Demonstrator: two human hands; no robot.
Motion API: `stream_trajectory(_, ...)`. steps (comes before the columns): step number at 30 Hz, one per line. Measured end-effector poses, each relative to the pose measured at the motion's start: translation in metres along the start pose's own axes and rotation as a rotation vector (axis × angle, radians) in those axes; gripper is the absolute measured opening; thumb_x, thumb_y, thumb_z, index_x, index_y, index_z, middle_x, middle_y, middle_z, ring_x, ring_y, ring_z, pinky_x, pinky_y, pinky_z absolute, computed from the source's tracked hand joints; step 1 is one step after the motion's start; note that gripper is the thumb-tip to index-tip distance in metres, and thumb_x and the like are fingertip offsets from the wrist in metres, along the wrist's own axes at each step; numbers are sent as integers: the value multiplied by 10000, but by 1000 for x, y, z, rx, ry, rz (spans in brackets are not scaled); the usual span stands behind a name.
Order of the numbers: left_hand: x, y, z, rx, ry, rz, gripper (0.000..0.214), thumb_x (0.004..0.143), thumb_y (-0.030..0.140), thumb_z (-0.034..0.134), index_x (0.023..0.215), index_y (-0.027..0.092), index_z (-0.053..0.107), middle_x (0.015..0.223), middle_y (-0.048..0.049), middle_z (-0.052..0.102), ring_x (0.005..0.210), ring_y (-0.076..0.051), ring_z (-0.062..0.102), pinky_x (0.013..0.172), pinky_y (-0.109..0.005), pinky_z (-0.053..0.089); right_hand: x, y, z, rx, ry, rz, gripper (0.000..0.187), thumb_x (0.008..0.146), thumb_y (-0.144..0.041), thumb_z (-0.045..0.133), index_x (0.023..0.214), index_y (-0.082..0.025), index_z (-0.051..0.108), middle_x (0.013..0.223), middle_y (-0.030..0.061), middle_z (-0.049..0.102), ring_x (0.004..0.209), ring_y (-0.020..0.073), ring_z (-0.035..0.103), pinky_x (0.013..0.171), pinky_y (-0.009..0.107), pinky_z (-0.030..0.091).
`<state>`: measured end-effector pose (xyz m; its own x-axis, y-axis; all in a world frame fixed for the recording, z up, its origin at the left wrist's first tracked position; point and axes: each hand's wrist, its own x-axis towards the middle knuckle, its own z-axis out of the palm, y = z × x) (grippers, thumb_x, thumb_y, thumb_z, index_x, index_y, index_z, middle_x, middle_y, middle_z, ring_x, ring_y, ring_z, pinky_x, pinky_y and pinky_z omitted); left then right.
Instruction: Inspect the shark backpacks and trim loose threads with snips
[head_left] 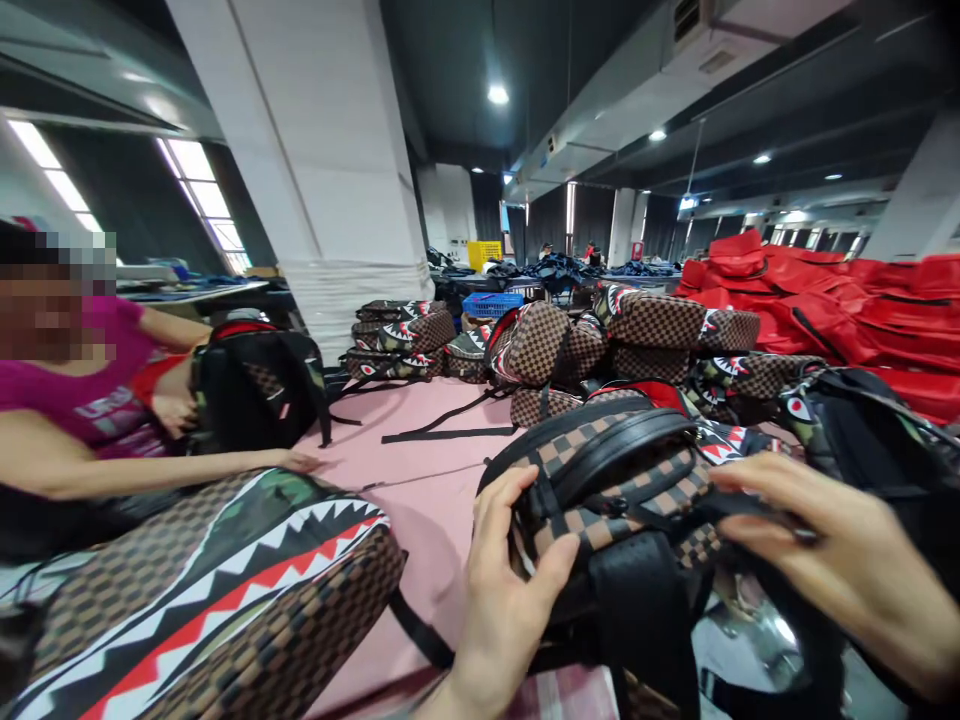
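Note:
A brown checkered backpack [615, 470] with black straps lies on the pink table [420, 480] right in front of me. My left hand [502, 590] grips its near left edge, thumb on top by the black handle. My right hand [840, 560] closes on a black strap at the backpack's right side. Another checkered backpack [225, 590] with a red and white shark-mouth print lies at the lower left, apart from my hands.
A person in a magenta shirt [82, 400] sits at the left, one hand flat on the table, beside a black backpack [259, 385]. A heap of checkered shark-print backpacks [570, 340] fills the table's far side. Red bags [847, 310] are stacked at right. A white pillar [330, 170] stands behind.

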<state>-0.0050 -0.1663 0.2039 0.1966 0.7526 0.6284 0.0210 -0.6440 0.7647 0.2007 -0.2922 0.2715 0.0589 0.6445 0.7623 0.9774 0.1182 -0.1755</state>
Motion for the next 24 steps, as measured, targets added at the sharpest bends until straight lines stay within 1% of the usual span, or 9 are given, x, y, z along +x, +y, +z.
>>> stream_trajectory(3, -10, 4, 6, -129, 59, -91, 349, 867, 274, 513, 1210, 269, 444, 1242, -48, 476, 1198, -192, 453, 1039, -362, 367, 15, -2, 22, -14, -150, -113, 249, 844, -454, 548, 760, -219, 542, 718, 13, 594, 590, 135, 585, 535, 242, 455)
stream_trajectory(5, -13, 5, 7, -154, 86, -112, 322, 867, 262, 516, 1184, 264, 459, 1219, -44, 484, 1189, -182, 459, 1033, -341, 375, 12, -5, 29, -20, -143, -131, 197, 862, -378, 542, 765, -213, 498, 720, 5, 563, 585, 116, 563, 513, 221, 422)
stream_trajectory(8, -12, 6, 3, -128, 98, -95, 301, 867, 262, 516, 1164, 255, 467, 1188, -47, 496, 1159, -179, 479, 1005, -336, 401, 6, -8, 31, -16, -135, -178, 104, 867, -274, 532, 805, -211, 478, 750, 7, 550, 595, 105, 550, 509, 207, 394)
stream_trajectory(11, 3, 10, -4, 56, 54, -3, 291, 861, 273, 520, 1148, 244, 489, 1147, -56, 529, 1101, -193, 505, 962, -363, 424, 8, -16, 33, 19, -142, -194, 106, 842, -167, 510, 766, -210, 451, 699, -5, 532, 556, 101, 526, 500, 207, 369)
stream_trajectory(14, 29, 19, -8, 332, -81, 184, 308, 828, 301, 557, 1128, 229, 543, 1080, -62, 585, 1044, -225, 517, 919, -404, 430, 15, -27, 39, 63, -123, -188, 121, 779, -87, 478, 790, -207, 466, 655, -22, 547, 529, 100, 524, 486, 204, 351)
stream_trajectory(16, 45, 23, -6, 432, -139, 265, 278, 830, 309, 541, 1087, 211, 575, 1001, -61, 616, 969, -223, 540, 848, -387, 458, 18, -28, 42, 85, -103, -199, 164, 738, -55, 442, 796, -203, 483, 640, -29, 562, 512, 96, 530, 484, 202, 348)
stream_trajectory(19, 60, 22, -4, 481, -132, 297, 238, 853, 320, 496, 1021, 183, 594, 905, -52, 629, 861, -199, 566, 740, -331, 486, 19, -10, 37, 40, -50, -159, 182, 720, -50, 425, 789, -195, 510, 645, -18, 594, 529, 108, 565, 499, 206, 362)
stream_trajectory(22, 69, 12, -9, 501, -132, 328, 263, 867, 346, 477, 1031, 175, 591, 892, -47, 632, 843, -190, 580, 729, -311, 490, 20, 24, 29, -105, 21, -67, 114, 759, -97, 463, 763, -189, 530, 630, 0, 612, 538, 136, 587, 506, 224, 367)
stream_trajectory(24, 74, 8, -14, 514, -165, 341, 286, 877, 368, 464, 1064, 189, 584, 920, -44, 635, 867, -191, 587, 753, -313, 490, 24, 43, 28, -155, 27, -33, 82, 773, -129, 490, 737, -188, 533, 625, 7, 613, 541, 147, 589, 502, 233, 360)
